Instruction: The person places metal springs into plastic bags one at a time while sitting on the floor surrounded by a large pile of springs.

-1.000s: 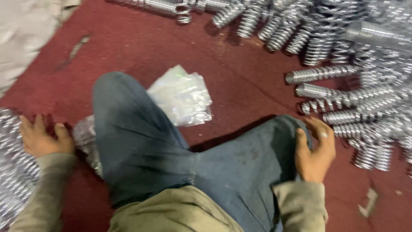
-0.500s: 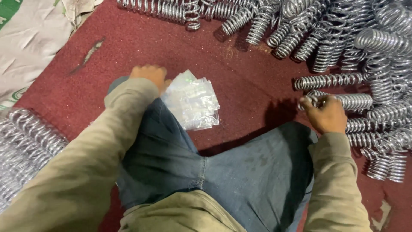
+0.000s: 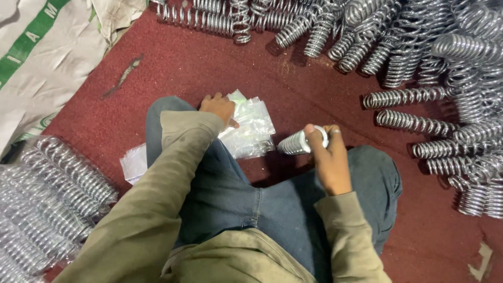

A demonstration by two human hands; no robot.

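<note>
Bare red carpet [image 3: 188,68] lies open ahead of the knees. Loose springs [image 3: 429,78] crowd the far edge and right side. Bagged springs [image 3: 47,194] block the left. A bag stack [image 3: 249,126] sits between the knees.

Coil spring [image 3: 299,142] in right hand [image 3: 330,162]: bright metal, glossy, chrome-like. Loose spring heap [image 3: 445,68]: same shiny metal. Bag stack [image 3: 250,126] under left hand [image 3: 219,107]: thin clear plastic, glossy, crinkled. Bagged springs [image 3: 47,194]: metal under shiny plastic film. Floor mat [image 3: 209,68]: dark red, matt, rough-grained. Sack [image 3: 47,57]: woven, dull white. Trousers [image 3: 236,194]: matt blue denim. Sleeves [image 3: 157,209]: olive cloth, matt.
</note>
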